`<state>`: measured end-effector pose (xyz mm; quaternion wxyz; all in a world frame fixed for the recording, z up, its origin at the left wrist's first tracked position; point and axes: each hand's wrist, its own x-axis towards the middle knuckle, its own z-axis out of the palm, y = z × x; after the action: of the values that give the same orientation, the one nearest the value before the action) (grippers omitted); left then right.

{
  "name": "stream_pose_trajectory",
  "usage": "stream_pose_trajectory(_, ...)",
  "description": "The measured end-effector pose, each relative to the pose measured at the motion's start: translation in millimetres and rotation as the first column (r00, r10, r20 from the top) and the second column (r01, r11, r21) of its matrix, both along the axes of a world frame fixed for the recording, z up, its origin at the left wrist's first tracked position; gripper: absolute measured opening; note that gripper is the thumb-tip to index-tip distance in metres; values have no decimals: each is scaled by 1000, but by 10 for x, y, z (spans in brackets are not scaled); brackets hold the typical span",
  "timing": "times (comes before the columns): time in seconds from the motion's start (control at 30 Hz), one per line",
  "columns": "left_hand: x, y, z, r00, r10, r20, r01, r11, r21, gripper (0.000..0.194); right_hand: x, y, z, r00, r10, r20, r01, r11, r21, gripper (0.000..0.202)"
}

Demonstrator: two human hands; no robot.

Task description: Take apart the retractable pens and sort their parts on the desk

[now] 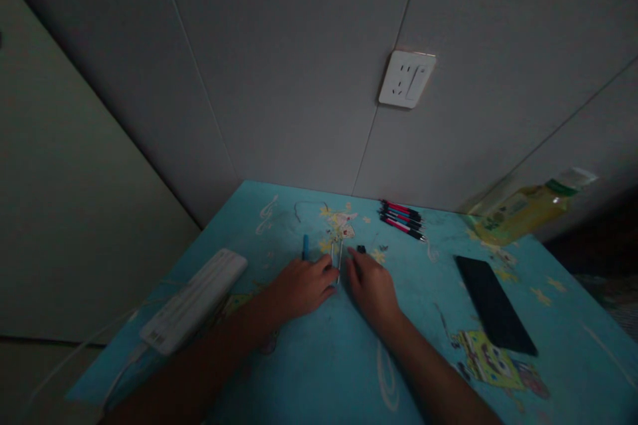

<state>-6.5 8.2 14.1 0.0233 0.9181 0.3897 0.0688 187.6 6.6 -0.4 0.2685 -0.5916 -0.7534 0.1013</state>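
Note:
My left hand (306, 285) rests low over the table with its fingers bent and apart. Its fingertips are beside two thin pale rods that look like pen refills (340, 259), perhaps touching the nearer end of one. Just beyond its knuckles lies a blue pen part (306, 246) with a dark lower end, partly hidden by the hand. My right hand (371, 285) lies to the right of the rods, its fingers loosely bent and seemingly holding nothing. Beyond its knuckles shows a small black piece (361, 249); whether they touch, I cannot tell.
Several pens (401, 218) lie in a row near the wall. On the right are a dark flat phone-like slab (496, 305) and a bottle of yellow liquid (521, 212). A white power strip (194, 299) with a cable is at left on the blue patterned tabletop (319, 372).

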Motion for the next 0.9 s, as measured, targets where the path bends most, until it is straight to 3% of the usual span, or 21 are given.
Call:
stream_pose_trajectory(0.3,5,68,-134,1000,-10,5,10,1000,28,16,13,-182,47,974,169,149,-164,986,-42,24)
stream_pose_trajectory(0.6,22,62,-55,1000,-2,-1,2,1000,6,15,-12,-229,65,967,228,114,-220,972,-77,20)
stream_pose_trajectory(0.9,-1,74,-93,999,-35,7,35,999,-9,22,57,-185,-83,971,237,35,-232,967,-107,57)
